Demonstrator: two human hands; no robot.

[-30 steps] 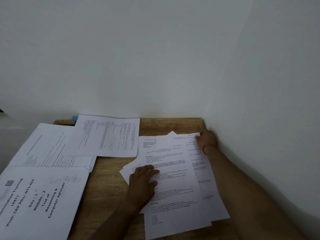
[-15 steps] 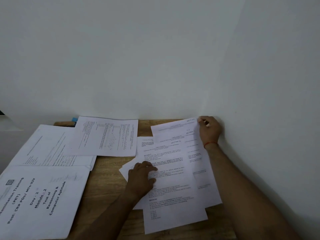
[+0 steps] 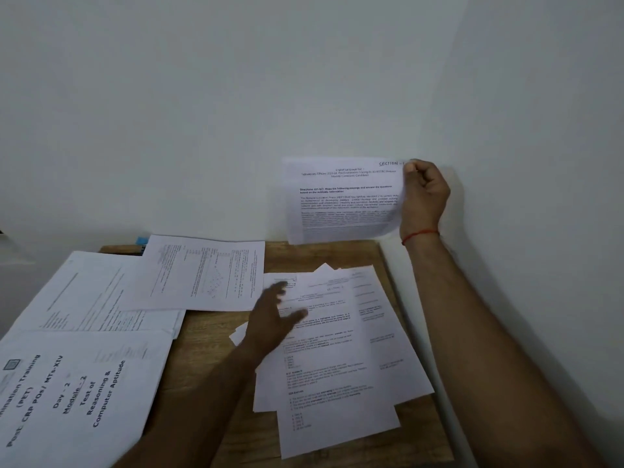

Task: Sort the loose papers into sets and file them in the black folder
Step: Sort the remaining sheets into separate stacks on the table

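Loose stack [image 3: 341, 359] right of booklet [image 3: 77, 383]

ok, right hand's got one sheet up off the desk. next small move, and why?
Probably carry the sheet left and lay it down as its own set. The right hand pinches its top corner, clear of the loose pile; its heading reads English language, while the cover sheet at near left reads Reasoning & Computer Aptitude. The left hand hovers open over the pile.

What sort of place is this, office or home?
Probably a plain study corner, home or office unclear: a wooden table set into a corner of bare white walls, strewn with printed exam papers, including a cover sheet reading Test of Reasoning & Computer Aptitude.
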